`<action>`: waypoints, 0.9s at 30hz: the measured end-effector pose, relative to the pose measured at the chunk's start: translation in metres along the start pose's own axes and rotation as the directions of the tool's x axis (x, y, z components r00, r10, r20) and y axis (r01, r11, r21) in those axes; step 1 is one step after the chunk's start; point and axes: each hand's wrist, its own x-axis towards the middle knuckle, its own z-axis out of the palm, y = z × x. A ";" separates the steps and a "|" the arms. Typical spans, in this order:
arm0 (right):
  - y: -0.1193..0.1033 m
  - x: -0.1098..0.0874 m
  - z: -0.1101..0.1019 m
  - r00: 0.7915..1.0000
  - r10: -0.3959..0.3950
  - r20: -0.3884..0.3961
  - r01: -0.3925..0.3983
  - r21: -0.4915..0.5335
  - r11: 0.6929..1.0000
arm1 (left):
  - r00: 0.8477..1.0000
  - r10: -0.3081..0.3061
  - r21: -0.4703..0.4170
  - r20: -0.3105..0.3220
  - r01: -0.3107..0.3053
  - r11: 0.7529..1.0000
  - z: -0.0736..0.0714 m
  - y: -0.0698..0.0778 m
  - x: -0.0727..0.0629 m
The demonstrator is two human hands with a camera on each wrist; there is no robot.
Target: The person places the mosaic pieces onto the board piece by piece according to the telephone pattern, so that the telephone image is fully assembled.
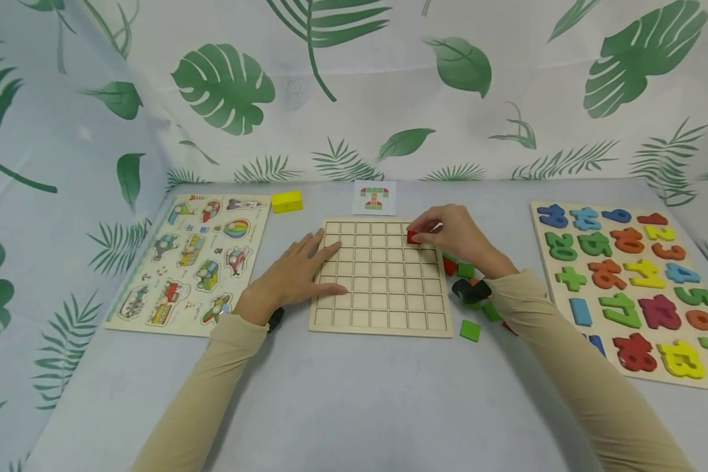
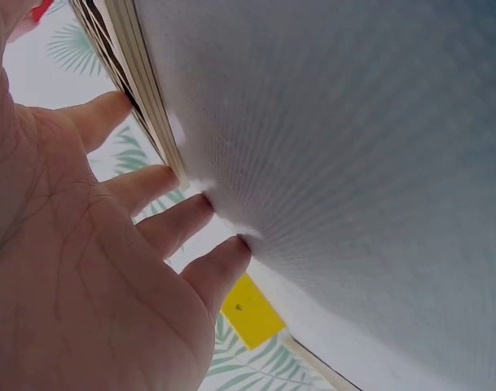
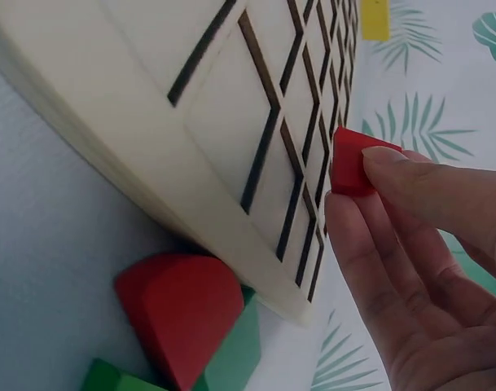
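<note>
Head view, bench (image 1: 354, 406) read left to right. At far left lies a puzzle board (image 1: 189, 322) printed with vehicles and a beach ball. A yellow block (image 1: 286, 202) sits just beside that board's far right corner. Next, the left hand (image 1: 289, 272): fingers spread wide, gripping nothing, thumb and fingertips over the left edge of the grid board (image 1: 380, 269). The left wrist view shows the palm and the fingers extended along that edge. The grid board lies flat at centre; beyond its far edge is a pattern card (image 1: 375, 198) with a red, green and orange figure.

At the grid board's far right corner, the right hand (image 1: 457, 236) pinches a red piece (image 1: 413, 237) between thumb and fingers; contact between piece and board: cannot tell. Right of the board are loose red and green pieces (image 1: 465, 270), partly hidden by the wrist; a green square (image 1: 470, 330) lies nearer, slightly apart. Far right: a number board (image 1: 597, 321) with coloured numerals.
</note>
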 end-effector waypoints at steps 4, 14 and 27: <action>0.001 0.001 0.002 1.000 0.000 0.007 0.000 -0.015 1.000 | 1.000 0.001 -0.001 -0.001 -0.001 1.000 0.000 0.000 0.000; 0.002 0.003 0.005 0.999 0.014 0.033 -0.012 -0.039 0.999 | 1.000 -0.012 -0.001 0.005 0.012 1.000 0.000 0.001 0.000; -0.002 0.008 0.007 0.998 -0.027 0.058 0.033 -0.107 0.994 | 1.000 -0.016 0.003 0.008 0.016 1.000 -0.001 0.002 0.000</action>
